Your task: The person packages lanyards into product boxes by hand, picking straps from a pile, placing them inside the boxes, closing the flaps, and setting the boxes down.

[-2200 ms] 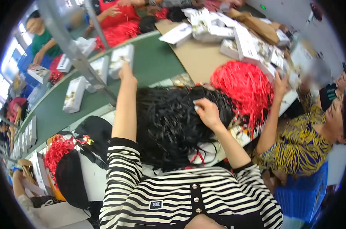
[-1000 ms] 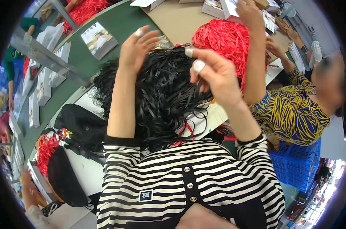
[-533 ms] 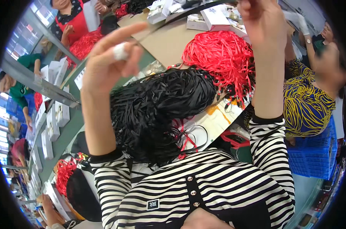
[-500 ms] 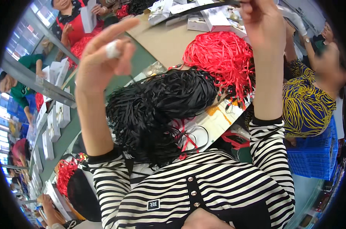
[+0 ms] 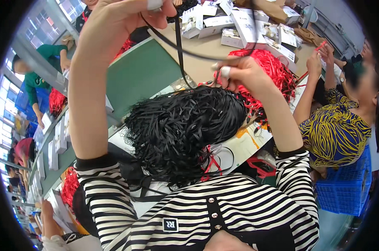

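Note:
A black flat lanyard [image 5: 179, 48] hangs in a loop between my hands. At the upper left, my left hand [image 5: 133, 16] is raised, fingers curled around part of it, with white tape on a finger. My right hand [image 5: 250, 77], also taped on a finger, pinches another part of the lanyard just above the heap. Below lies a big tangled heap of black lanyards [image 5: 185, 125]. Behind my right hand is a heap of red lanyards [image 5: 277, 73]. Red and black strands [image 5: 212, 163] trail at the near edge of the black heap.
White boxes [image 5: 239, 27] lie piled on brown cardboard at the back. A green belt [image 5: 143, 75] runs at left, with more boxes [image 5: 60, 134] along it. A co-worker in a yellow-patterned top [image 5: 333, 129] sits at right by blue crates [image 5: 344, 184].
My right hand has come down and toward the middle, to just above the black heap. My left hand has moved up and left. The black lanyard now loops between them.

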A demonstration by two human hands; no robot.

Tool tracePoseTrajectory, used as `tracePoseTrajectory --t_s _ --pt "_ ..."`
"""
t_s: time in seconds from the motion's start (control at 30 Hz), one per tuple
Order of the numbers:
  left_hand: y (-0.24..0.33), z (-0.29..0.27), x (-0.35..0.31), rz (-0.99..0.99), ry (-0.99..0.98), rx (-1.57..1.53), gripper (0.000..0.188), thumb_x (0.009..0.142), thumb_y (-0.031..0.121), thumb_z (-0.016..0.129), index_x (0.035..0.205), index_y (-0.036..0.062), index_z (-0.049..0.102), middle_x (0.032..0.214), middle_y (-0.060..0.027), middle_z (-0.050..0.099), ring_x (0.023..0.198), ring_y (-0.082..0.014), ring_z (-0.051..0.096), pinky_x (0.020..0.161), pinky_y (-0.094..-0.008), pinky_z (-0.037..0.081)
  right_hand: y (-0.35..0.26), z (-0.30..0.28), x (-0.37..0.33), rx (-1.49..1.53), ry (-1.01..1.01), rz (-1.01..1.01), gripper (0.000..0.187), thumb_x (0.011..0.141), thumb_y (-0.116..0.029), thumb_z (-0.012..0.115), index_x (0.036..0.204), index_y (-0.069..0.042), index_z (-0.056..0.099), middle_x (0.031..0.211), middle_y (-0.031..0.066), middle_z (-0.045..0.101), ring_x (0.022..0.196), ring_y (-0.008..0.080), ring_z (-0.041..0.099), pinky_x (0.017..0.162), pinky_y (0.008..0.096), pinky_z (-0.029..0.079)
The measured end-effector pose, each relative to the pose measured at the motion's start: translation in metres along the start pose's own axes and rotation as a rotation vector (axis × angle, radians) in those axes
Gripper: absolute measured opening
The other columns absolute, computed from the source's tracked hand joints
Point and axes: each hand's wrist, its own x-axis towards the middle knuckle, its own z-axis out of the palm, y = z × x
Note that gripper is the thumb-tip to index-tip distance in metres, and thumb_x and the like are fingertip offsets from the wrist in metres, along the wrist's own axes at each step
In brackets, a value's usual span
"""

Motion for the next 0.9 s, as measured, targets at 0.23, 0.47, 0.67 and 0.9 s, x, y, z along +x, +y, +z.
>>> tracePoseTrajectory --t_s 0.23,0.47,0.67,0.9 --pt "0.009 0.053 0.003 -0.684 0.684 0.803 0.032 0.08 0.014 0.048 0.108 -0.0014 0.052 0.075 -0.0038 0.055 0.064 -0.009 0.051 0.061 -0.0202 0.043 -0.015 0.004 0.007 0.099 -0.023 -0.306 0.043 0.076 -0.01 0.052 0.116 0.001 0.043 0.104 0.0143 0.052 0.094 0.017 0.052 0.079 0.0296 0.044" --pt "-0.022 0.049 0.004 -0.62 0.683 0.664 0.029 0.079 0.008 0.049 0.105 -0.004 0.052 0.077 -0.0071 0.056 0.065 -0.0113 0.053 0.06 -0.0207 0.044 -0.037 0.052 0.048 0.116 -0.082 -0.598 0.054 0.074 -0.019 0.058 0.118 0.001 0.035 0.106 0.0088 0.046 0.095 0.0146 0.049 0.083 0.0277 0.042" --pt "0.016 0.029 -0.012 -0.383 0.771 0.673 0.039 0.079 0.014 0.049 0.113 -0.0037 0.045 0.087 -0.0086 0.056 0.076 -0.0156 0.054 0.071 -0.027 0.045 -0.024 0.054 0.049 0.19 -0.033 -0.329 0.019 0.077 -0.011 0.055 0.09 0.003 0.058 0.075 0.0041 0.057 0.065 0.0087 0.052 0.058 0.0205 0.043" --pt "0.012 -0.008 -0.115 -0.375 1.395 0.573 0.033 0.077 0.009 0.052 0.108 -0.0015 0.046 0.081 -0.0086 0.059 0.075 -0.0182 0.058 0.069 -0.0308 0.048 0.006 0.013 0.039 0.524 0.029 -0.383 0.015 0.082 -0.005 0.048 0.092 0.003 0.055 0.082 0.0094 0.058 0.073 0.0141 0.057 0.068 0.0271 0.049"
